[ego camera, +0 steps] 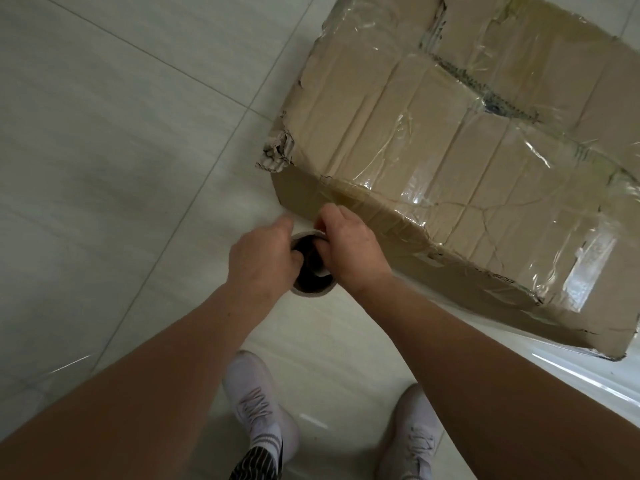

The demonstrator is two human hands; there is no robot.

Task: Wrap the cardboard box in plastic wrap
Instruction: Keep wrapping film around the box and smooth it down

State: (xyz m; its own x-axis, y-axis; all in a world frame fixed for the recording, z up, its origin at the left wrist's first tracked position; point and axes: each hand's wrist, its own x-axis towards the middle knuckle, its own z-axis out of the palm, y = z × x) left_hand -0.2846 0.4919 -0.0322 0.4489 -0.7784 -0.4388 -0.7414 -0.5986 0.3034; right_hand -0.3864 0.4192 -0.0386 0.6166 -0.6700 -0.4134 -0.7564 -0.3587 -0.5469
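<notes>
Looking down from head height onto a pale tiled floor (104,140). Upper right, lying flat on the tiles: a worn cardboard box (450,150), top face glossy under wrinkled layers of plastic wrap, with a frayed corner (277,152) at the near left showing bare, torn cardboard.

Likely trouble from here: snagging or splitting the film on that ragged corner if pulled round it under tension. Equally, sagging and bunching into a rope if left too slack, given how close the roll sits to the box's side. Possibly dragging the box across the smooth tiles if hauled too hard. Might also lose the roll, gripped only at its top end. Lower right, what looks like a stretched sheet of film (571,372) running along the box's near side, not far from two white shoes (259,410); easy to tread on.

Hands: both closed on the roll of plastic wrap (313,285), held upright just beside the box's near-left side, hollow cardboard core facing the camera. Left hand (259,258) curled over the core's left rim, thumb apparently hooked inside. Right hand (349,247) curled over the right rim, thumb dipping into the hollow, fingers just beside the box wall; touching it or not, impossible to tell.
</notes>
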